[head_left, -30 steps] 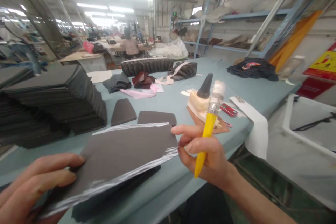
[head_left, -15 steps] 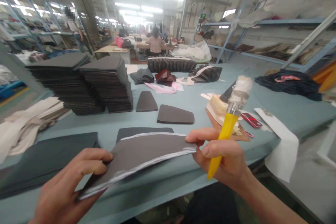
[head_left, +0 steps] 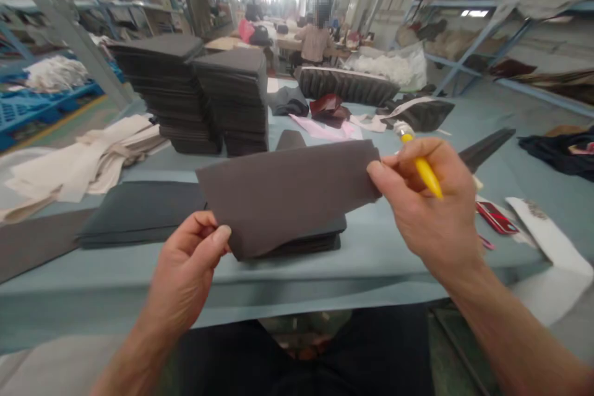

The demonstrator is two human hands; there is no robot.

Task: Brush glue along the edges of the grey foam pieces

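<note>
Between my two hands a dark grey panel (head_left: 292,195) is held up, its plain face towards me. My left hand (head_left: 190,260) pinches its lower left corner between thumb and fingers. The right end of the panel is gripped by my right hand (head_left: 427,198), which also holds a yellow-handled brush (head_left: 426,167) across its fingers. The brush's whitish head points away, partly hidden behind the fingers. Under the panel lies a small stack of dark panels (head_left: 320,240), mostly covered. To the left of it sits another dark stack (head_left: 143,213).
Two tall stacks of dark panels (head_left: 241,99) stand at the back left of the covered table (head_left: 371,278). Beige cloth strips (head_left: 106,154) lie at the left. Further right are a red phone-like object (head_left: 496,218) and a white strip (head_left: 547,235). Another person (head_left: 315,40) sits far behind.
The white-edged face is out of sight; a plain panel face shows now, higher and more upright. I cannot tell if it is the same panel. The brush has tipped away, and the view has shifted.
</note>
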